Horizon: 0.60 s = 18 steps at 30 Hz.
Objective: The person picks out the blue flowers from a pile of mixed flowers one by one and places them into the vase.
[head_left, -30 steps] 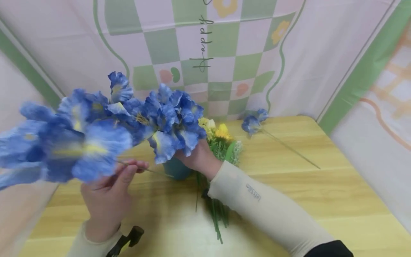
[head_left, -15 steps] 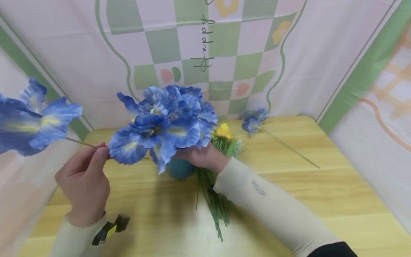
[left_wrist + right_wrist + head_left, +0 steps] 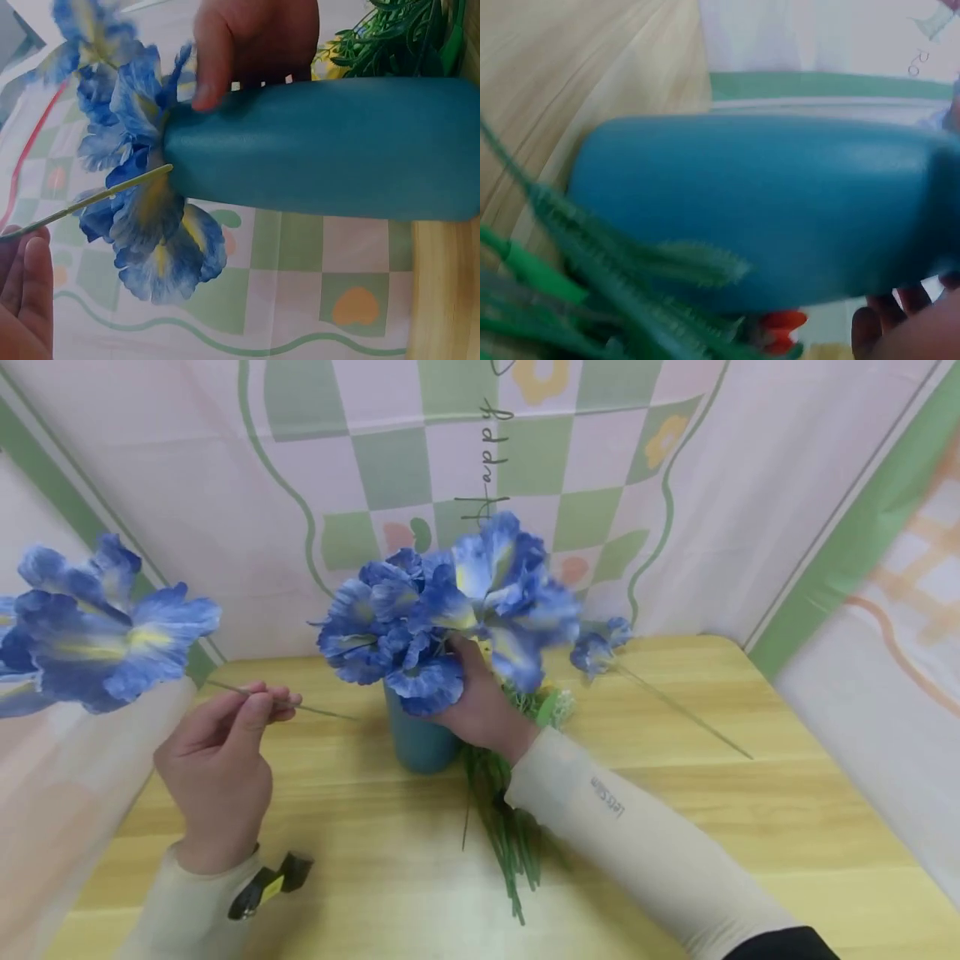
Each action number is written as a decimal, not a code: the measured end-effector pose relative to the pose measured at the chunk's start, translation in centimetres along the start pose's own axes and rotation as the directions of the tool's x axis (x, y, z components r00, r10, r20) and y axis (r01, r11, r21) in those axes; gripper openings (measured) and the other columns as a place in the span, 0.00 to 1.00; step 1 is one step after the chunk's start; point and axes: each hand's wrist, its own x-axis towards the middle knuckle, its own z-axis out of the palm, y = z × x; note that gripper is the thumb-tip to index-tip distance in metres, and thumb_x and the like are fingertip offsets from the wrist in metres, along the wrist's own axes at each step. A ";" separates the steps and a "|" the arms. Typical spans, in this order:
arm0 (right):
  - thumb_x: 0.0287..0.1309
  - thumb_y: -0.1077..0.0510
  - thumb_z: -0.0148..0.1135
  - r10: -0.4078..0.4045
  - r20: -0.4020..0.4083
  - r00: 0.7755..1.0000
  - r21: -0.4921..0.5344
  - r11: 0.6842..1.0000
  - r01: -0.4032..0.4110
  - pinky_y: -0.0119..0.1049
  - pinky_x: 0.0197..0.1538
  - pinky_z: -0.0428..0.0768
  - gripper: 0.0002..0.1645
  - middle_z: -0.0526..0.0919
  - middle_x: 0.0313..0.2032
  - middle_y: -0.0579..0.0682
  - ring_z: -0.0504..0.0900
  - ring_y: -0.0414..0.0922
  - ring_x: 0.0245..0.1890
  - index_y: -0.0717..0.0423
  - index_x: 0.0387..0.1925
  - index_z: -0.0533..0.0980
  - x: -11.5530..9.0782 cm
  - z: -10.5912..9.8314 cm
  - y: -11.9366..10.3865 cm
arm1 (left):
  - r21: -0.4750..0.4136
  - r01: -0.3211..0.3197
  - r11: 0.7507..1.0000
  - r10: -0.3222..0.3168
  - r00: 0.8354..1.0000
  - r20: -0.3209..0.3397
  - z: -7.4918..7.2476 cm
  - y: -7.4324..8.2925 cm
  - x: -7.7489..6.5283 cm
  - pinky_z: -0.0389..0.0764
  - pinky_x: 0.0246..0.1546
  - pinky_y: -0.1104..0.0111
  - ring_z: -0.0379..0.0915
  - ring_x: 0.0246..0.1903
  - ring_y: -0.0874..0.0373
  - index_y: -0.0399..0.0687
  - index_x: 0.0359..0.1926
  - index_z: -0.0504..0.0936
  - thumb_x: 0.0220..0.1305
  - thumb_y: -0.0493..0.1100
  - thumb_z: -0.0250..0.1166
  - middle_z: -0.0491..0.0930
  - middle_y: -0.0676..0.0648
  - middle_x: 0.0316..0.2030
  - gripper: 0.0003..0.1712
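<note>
My left hand (image 3: 217, 768) pinches the thin stem (image 3: 324, 710) of a blue artificial iris (image 3: 97, 631), its bloom out to the left. The stem's free end points toward the blue-green vase (image 3: 423, 739) and overlaps its rim area in the left wrist view. My right hand (image 3: 483, 706) grips the upper part of the vase, thumb (image 3: 213, 64) near the rim and fingers (image 3: 881, 319) round the far side. Several blue irises (image 3: 397, 627) crowd the mouth of the vase, one bloom (image 3: 510, 597) leaning right over that hand.
A bunch of green stems (image 3: 513, 835) with yellow and white flowers lies right of the vase, partly under my right forearm. One more blue iris (image 3: 596, 647) lies at the table's (image 3: 750, 827) back right. A checked cloth (image 3: 465, 452) hangs behind.
My left hand has moved left with its iris, away from the other blooms. The irises at the vase have spread, one swinging to the right, and more of the vase shows.
</note>
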 end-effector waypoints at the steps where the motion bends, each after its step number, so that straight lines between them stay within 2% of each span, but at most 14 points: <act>1: 0.52 0.50 0.76 -0.025 -0.031 0.999 -0.030 0.999 0.024 0.49 0.66 0.67 0.56 0.63 0.69 0.59 0.65 0.53 0.67 0.58 0.74 0.54 0.0 0.1 -0.2 | 0.005 0.001 1.000 -0.001 1.000 0.004 0.1 0.0 0.0 0.85 0.36 0.62 0.84 0.31 0.44 0.09 0.38 0.76 0.59 0.15 0.60 0.83 0.29 0.31 0.06; 2: 0.51 0.51 0.76 -0.061 -0.063 0.996 -0.092 0.994 0.055 0.49 0.66 0.67 0.59 0.60 0.70 0.60 0.64 0.54 0.68 0.58 0.75 0.50 0.0 0.1 -0.5 | 0.012 0.000 1.000 0.000 1.000 0.006 0.2 0.0 0.0 0.85 0.36 0.62 0.84 0.32 0.44 0.09 0.38 0.76 0.59 0.16 0.60 0.83 0.29 0.31 0.07; 4: 0.53 0.54 0.75 -0.154 -0.070 0.986 -0.166 0.976 0.140 0.47 0.66 0.67 0.52 0.65 0.67 0.61 0.68 0.54 0.65 0.62 0.72 0.56 0.0 -0.1 -1.1 | 0.017 -0.003 1.000 0.002 1.000 0.015 0.5 -0.1 0.0 0.85 0.37 0.61 0.84 0.32 0.44 0.09 0.38 0.76 0.59 0.16 0.61 0.83 0.29 0.32 0.07; 6: 0.56 0.58 0.73 -0.228 -0.035 0.973 -0.212 0.953 0.216 0.43 0.64 0.69 0.43 0.71 0.63 0.60 0.72 0.52 0.61 0.64 0.68 0.63 0.2 -0.4 -1.1 | 0.014 -0.004 1.000 0.004 1.000 0.023 0.9 -0.1 0.1 0.85 0.38 0.61 0.84 0.34 0.43 0.09 0.38 0.76 0.59 0.16 0.61 0.83 0.29 0.33 0.07; 8: 0.59 0.57 0.72 -0.260 0.005 0.966 -0.263 0.931 0.252 0.40 0.62 0.71 0.36 0.75 0.60 0.57 0.75 0.49 0.57 0.62 0.66 0.67 0.2 -0.7 -1.2 | -0.025 0.007 1.000 -0.006 0.999 0.032 1.4 -0.1 0.1 0.85 0.39 0.59 0.83 0.35 0.42 0.09 0.38 0.76 0.59 0.16 0.60 0.82 0.27 0.34 0.06; 9: 0.60 0.57 0.71 -0.258 0.022 0.966 -0.265 0.930 0.254 0.41 0.61 0.71 0.35 0.76 0.59 0.56 0.76 0.48 0.56 0.62 0.65 0.68 0.3 -0.9 -1.2 | -0.038 0.017 0.999 -0.015 0.999 0.038 1.7 -0.1 0.2 0.85 0.40 0.58 0.83 0.35 0.41 0.09 0.38 0.76 0.59 0.16 0.60 0.82 0.27 0.34 0.06; 11: 0.62 0.55 0.70 -0.156 0.039 0.987 -0.246 0.956 0.161 0.43 0.57 0.75 0.39 0.74 0.61 0.58 0.77 0.50 0.54 0.60 0.68 0.63 0.2 -1.1 -1.2 | -0.050 0.037 0.998 -0.034 0.998 0.051 2.2 -0.3 0.2 0.84 0.41 0.56 0.83 0.37 0.39 0.09 0.39 0.76 0.60 0.17 0.61 0.82 0.26 0.35 0.07; 13: 0.61 0.52 0.70 -0.067 0.030 0.997 -0.228 0.971 0.072 0.46 0.58 0.75 0.44 0.71 0.63 0.60 0.77 0.52 0.57 0.59 0.71 0.58 0.1 -1.2 -1.3 | -0.032 0.090 0.995 -0.087 0.992 0.088 2.7 -0.5 0.2 0.84 0.44 0.58 0.83 0.39 0.43 0.14 0.39 0.78 0.64 0.22 0.62 0.84 0.31 0.36 0.07; 14: 0.60 0.53 0.71 -0.048 0.020 0.999 -0.203 0.978 0.051 0.47 0.59 0.75 0.45 0.70 0.63 0.62 0.76 0.54 0.58 0.60 0.71 0.58 0.1 -1.2 -1.2 | -0.046 0.109 0.993 -0.104 0.988 0.112 2.8 -0.8 0.2 0.83 0.46 0.60 0.83 0.41 0.45 0.17 0.41 0.80 0.65 0.24 0.62 0.84 0.34 0.38 0.07; 16: 0.58 0.55 0.72 -0.036 -0.001 0.999 -0.160 0.986 0.035 0.48 0.58 0.76 0.46 0.70 0.62 0.64 0.75 0.56 0.58 0.60 0.70 0.57 0.2 -1.1 -1.0 | -0.021 0.103 0.994 -0.099 0.984 0.147 3.1 -1.5 0.2 0.82 0.48 0.63 0.83 0.43 0.49 0.24 0.43 0.81 0.68 0.30 0.62 0.85 0.39 0.40 0.08; 17: 0.56 0.57 0.74 -0.054 -0.010 0.998 -0.143 0.988 0.052 0.49 0.60 0.74 0.46 0.71 0.62 0.65 0.73 0.57 0.61 0.61 0.69 0.58 0.2 -1.0 -0.9 | -0.022 0.097 0.995 -0.092 0.980 0.175 3.2 -1.8 0.2 0.81 0.49 0.64 0.82 0.45 0.50 0.24 0.44 0.81 0.70 0.31 0.61 0.85 0.40 0.41 0.10; 18: 0.56 0.57 0.74 -0.056 -0.013 0.998 -0.144 0.988 0.054 0.48 0.60 0.74 0.46 0.71 0.62 0.65 0.73 0.57 0.61 0.62 0.69 0.58 0.3 -1.0 -0.9 | -0.016 0.117 0.993 -0.112 0.977 0.183 3.3 -2.0 0.2 0.80 0.50 0.66 0.82 0.45 0.53 0.29 0.44 0.82 0.70 0.35 0.62 0.85 0.44 0.42 0.10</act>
